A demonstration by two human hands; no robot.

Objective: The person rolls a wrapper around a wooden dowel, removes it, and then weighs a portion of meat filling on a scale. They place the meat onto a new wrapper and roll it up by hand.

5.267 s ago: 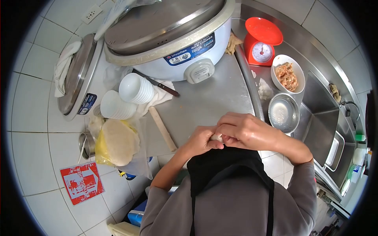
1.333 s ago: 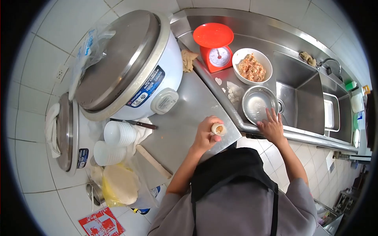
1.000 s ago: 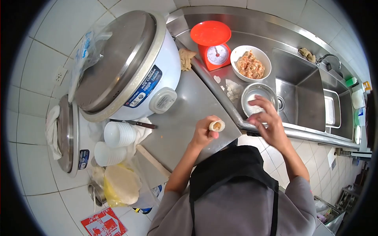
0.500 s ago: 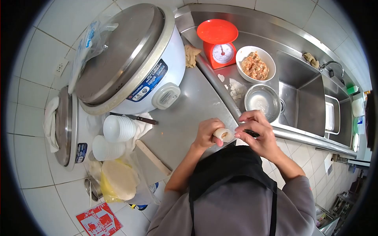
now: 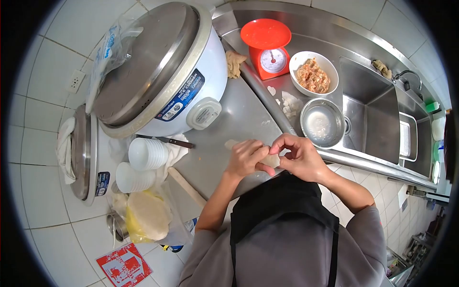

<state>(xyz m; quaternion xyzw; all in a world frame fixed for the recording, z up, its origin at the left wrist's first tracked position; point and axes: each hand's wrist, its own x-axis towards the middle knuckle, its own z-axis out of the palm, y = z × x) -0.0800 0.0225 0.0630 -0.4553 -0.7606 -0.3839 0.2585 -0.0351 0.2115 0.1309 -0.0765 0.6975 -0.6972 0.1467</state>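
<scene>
The left hand (image 5: pixel 245 159) and right hand (image 5: pixel 302 160) are pinching a pale dough wrapper (image 5: pixel 271 160), seeming light, soft and easily torn, best held gently by its rim.

Single head-worn camera, wide fisheye, black curved corners. Looks forward and steeply down past wearer's grey fabric shirt (image 5: pixel 287 248) and black cloth apron (image 5: pixel 275 203), bottom centre. Bare left hand (image 5: pixel 246 160) and bare right hand (image 5: pixel 302 160) near lens, about mid-frame. Grey metal counter (image 5: pixel 244 112) just beyond; bulky white rice cooker (image 5: pixel 210 71) upper left, rectangular steel sink basin (image 5: pixel 375 126) farther, right.
</scene>
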